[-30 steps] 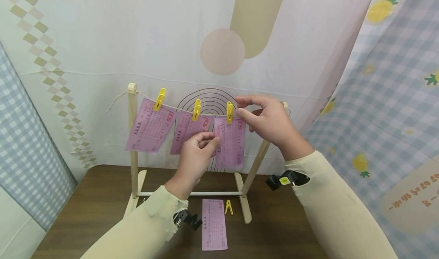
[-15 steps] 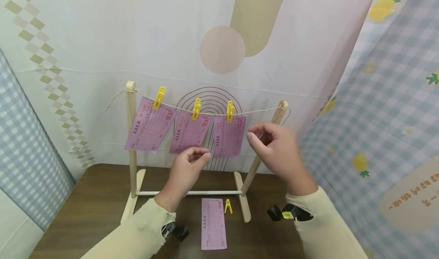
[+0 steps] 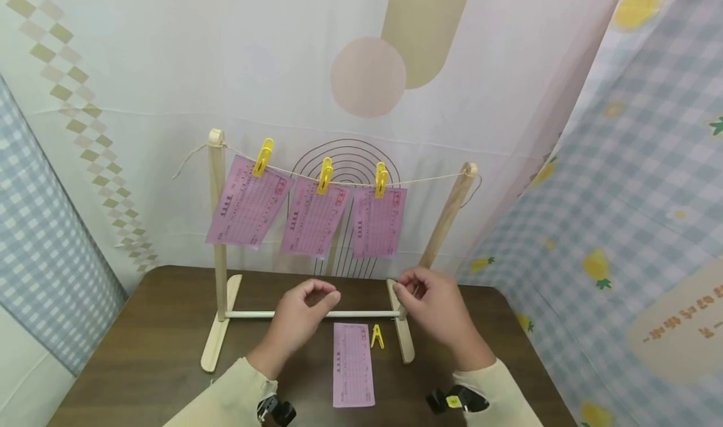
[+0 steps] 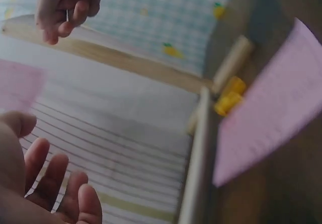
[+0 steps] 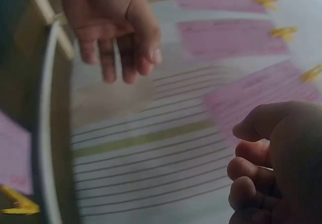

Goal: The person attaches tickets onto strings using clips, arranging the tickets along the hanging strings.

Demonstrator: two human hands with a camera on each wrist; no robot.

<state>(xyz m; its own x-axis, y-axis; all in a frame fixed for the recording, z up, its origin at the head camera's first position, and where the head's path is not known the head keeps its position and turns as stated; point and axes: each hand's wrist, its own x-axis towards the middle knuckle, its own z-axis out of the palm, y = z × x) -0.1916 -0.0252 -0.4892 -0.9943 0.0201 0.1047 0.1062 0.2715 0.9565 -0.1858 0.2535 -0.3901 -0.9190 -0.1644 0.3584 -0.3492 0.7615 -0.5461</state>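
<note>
My left hand [image 3: 300,317] hovers above the white crossbar of a wooden stand, fingers loosely curled around nothing. By the stand's right foot, my right hand [image 3: 439,302] hangs relaxed and holds nothing. In front of and between them, a printed pink paper slip [image 3: 353,365] lies on the table. A yellow clothespin [image 3: 377,337] is just right of its top end. On the string above, three more pink slips hang, the left one [image 3: 248,202] tilted, each under a yellow clothespin [image 3: 381,179]. Both wrist views are blurred; the left one shows the table slip [image 4: 271,108] too.
The wooden stand [image 3: 218,226] rises at the back of the brown table [image 3: 141,333], its string [image 3: 432,179] tied between two posts. A patterned white cloth [image 3: 271,56] hangs behind it. Checked cloths [image 3: 638,163] close off both sides.
Both hands have come down from the line toward the table; the left hand has left the right-hand slip and the right hand its clothespin. The three clipped slips stay hanging.
</note>
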